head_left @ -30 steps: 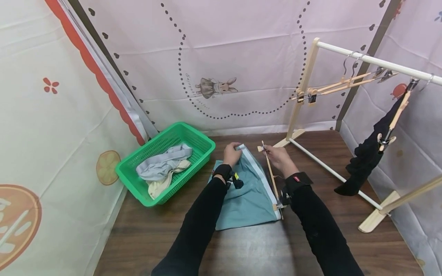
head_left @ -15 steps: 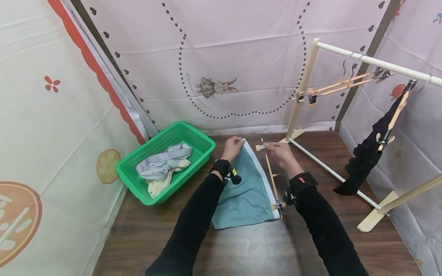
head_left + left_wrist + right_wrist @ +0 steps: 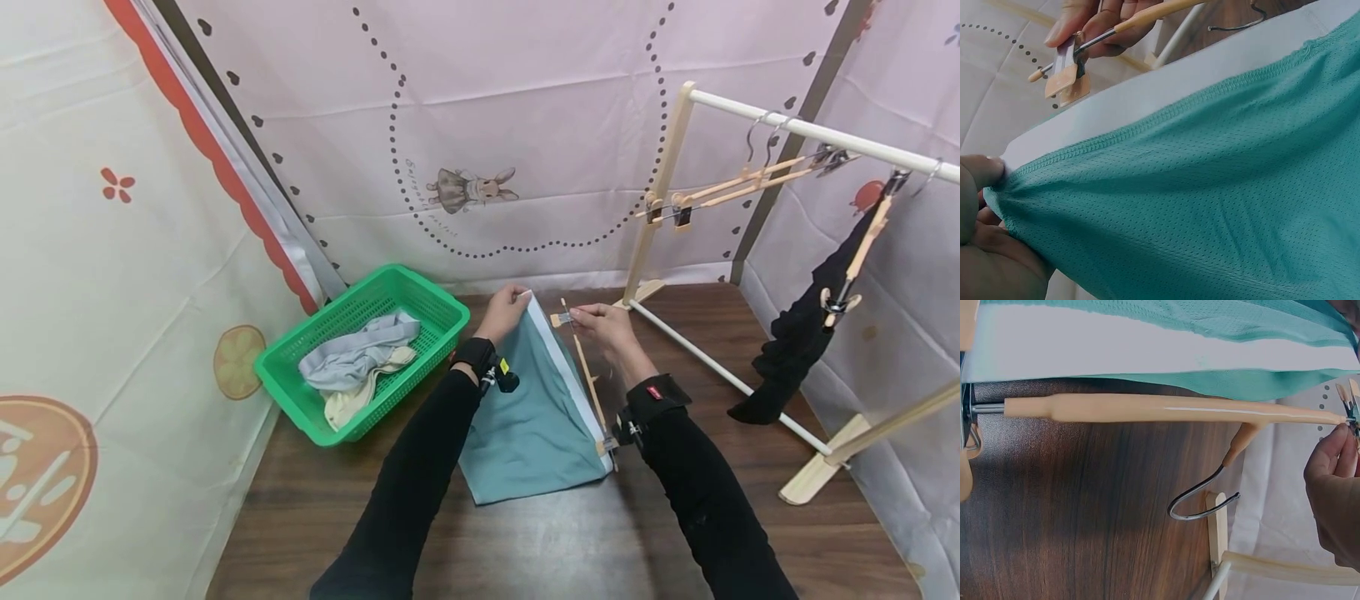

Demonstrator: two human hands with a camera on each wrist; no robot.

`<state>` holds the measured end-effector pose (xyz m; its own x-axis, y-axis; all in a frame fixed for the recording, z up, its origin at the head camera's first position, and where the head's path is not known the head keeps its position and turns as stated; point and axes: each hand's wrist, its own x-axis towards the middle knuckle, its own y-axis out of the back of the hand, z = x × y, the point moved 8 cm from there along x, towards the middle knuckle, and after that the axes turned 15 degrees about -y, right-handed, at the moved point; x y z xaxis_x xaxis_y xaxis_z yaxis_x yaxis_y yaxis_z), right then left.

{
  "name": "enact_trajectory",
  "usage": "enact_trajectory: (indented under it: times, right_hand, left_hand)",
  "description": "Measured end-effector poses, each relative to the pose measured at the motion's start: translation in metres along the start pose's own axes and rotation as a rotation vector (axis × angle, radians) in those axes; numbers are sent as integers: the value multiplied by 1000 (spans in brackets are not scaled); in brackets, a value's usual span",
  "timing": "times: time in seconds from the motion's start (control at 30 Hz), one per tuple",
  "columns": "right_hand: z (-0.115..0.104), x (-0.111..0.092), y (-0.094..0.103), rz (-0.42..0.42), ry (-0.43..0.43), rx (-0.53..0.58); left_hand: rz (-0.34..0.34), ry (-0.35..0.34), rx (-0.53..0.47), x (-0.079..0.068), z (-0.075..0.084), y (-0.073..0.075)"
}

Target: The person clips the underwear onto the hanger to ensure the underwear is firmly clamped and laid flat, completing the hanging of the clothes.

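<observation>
A teal mesh garment [image 3: 532, 433] with a white waistband lies on the dark wooden surface. My left hand [image 3: 504, 317] pinches the waistband's far corner between thumb and fingers, pulling the fabric taut in the left wrist view. Beside the band runs a wooden clip hanger [image 3: 587, 375], its metal hook [image 3: 1185, 509] pointing right. The near clip [image 3: 606, 447] sits on the band's near end. With its fingertips my right hand [image 3: 609, 329] pinches the far clip [image 3: 1067, 81], whose tips are spread and hold no fabric, close to the band.
A green basket [image 3: 296, 414] with light blue and cream cloths stands at the left. On the right, a wooden rack [image 3: 652, 183] with a white rail carries clip hangers [image 3: 738, 187] and a hanging black garment [image 3: 798, 333]. Printed fabric walls [image 3: 525, 75] enclose the surface.
My left hand has moved slightly away from me with the waistband corner, straightening the band. My right hand has shifted the far clip a little left, towards the fabric.
</observation>
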<state>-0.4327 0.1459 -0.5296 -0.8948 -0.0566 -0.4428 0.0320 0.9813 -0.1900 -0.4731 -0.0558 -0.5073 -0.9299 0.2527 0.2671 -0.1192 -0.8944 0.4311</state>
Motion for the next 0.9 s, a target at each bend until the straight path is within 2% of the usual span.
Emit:
enact_trajectory:
  times: [0.3, 0.43, 0.67, 0.9]
  right_hand:
    - [-1, 1, 1, 20, 39, -22]
    - [-4, -1, 0, 26, 63, -62]
    - [-6, -3, -7, 20, 89, -81]
    - [-4, -4, -12, 42, 78, -129]
  left_hand:
    - [-14, -74, -22, 1, 9, -4]
    - [10, -88, -37, 1, 12, -4]
    - [103, -89, -7, 3, 21, 1]
    - [124, -97, 15, 6, 31, 0]
